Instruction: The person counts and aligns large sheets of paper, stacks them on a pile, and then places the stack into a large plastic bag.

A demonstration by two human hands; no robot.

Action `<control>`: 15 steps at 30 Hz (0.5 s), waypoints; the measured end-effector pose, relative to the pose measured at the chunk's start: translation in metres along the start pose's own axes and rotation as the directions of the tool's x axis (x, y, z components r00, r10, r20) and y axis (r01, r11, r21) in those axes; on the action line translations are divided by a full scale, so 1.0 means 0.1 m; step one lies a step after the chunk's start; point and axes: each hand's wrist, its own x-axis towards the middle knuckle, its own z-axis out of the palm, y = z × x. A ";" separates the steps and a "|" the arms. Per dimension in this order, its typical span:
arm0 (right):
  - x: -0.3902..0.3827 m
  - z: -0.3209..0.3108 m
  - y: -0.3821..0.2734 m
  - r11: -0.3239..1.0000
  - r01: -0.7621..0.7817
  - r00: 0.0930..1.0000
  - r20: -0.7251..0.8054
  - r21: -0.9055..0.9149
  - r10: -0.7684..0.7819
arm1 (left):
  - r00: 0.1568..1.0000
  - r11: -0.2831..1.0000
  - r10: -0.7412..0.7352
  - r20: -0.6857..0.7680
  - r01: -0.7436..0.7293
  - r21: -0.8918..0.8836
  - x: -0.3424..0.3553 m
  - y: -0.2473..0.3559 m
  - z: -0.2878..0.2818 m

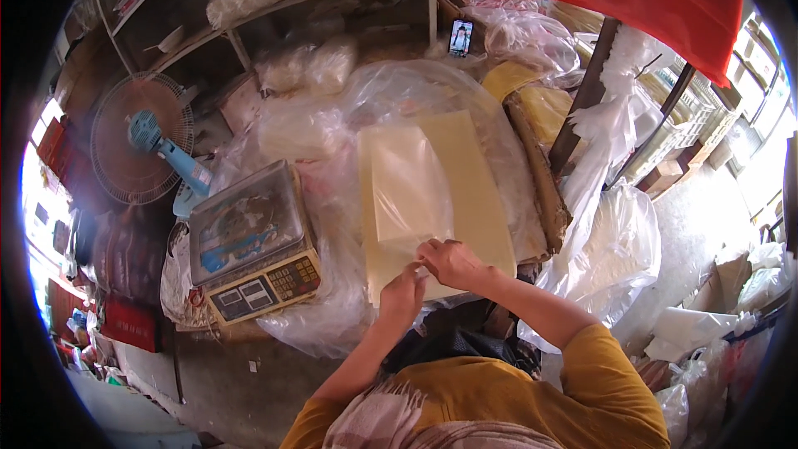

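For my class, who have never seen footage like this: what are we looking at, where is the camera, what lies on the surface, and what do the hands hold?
One picture, from a fisheye camera on a person's head, looking down; that is why the edges bend. No machine: two bare hands. The left hand and right hand meet at the near edge of a clear plastic bag, seemingly pinching it. The bag lies on a pale yellow stack of sheets. To the left stand a scale and a blue fan.
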 end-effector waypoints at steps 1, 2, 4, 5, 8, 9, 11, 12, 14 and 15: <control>-0.01 0.05 0.03 1.000 0.002 1.000 0.000 0.000 -0.002 | 1.000 1.000 0.000 -0.002 0.000 0.001 -0.02 -0.05 0.03; 0.00 0.06 0.01 0.996 -0.076 0.997 -0.010 0.042 0.076 | 0.988 0.982 0.154 -0.009 -0.152 0.111 -0.02 -0.09 0.04; -0.04 0.01 -0.04 0.985 -0.153 0.988 -0.017 0.084 0.155 | 0.952 0.929 0.305 0.001 -0.298 0.220 -0.04 -0.17 0.02; -0.04 -0.22 -0.22 0.985 -0.157 0.984 -0.078 0.079 0.163 | 0.989 0.993 -0.035 0.145 0.050 -0.107 -0.03 -0.14 -0.06; -0.20 -0.30 -0.35 0.968 -0.241 0.969 -0.032 0.066 0.244 | 0.718 0.615 -0.408 0.564 0.673 -0.411 0.05 -0.02 -0.20; -0.25 -0.27 -0.38 0.950 -0.307 0.950 0.079 0.063 0.302 | 0.712 0.466 -0.375 0.593 0.698 -0.543 0.04 -0.06 -0.15; -0.28 -0.28 -0.41 0.951 -0.245 0.968 0.105 0.191 0.228 | 0.715 0.274 -0.347 0.607 0.696 -0.664 0.04 0.01 -0.15; -0.27 -0.30 -0.43 0.932 -0.179 0.982 0.119 0.315 0.148 | 0.715 0.274 -0.347 0.607 0.696 -0.663 0.03 0.00 -0.15; -0.30 -0.34 -0.42 0.875 -0.193 0.980 0.124 0.444 0.153 | 0.740 0.302 -0.307 0.598 0.672 -0.676 0.00 -0.01 -0.19; -0.34 -0.39 -0.42 0.933 -0.107 0.992 0.100 0.345 0.077 | 0.738 0.300 -0.310 0.600 0.674 -0.675 -0.02 0.00 -0.23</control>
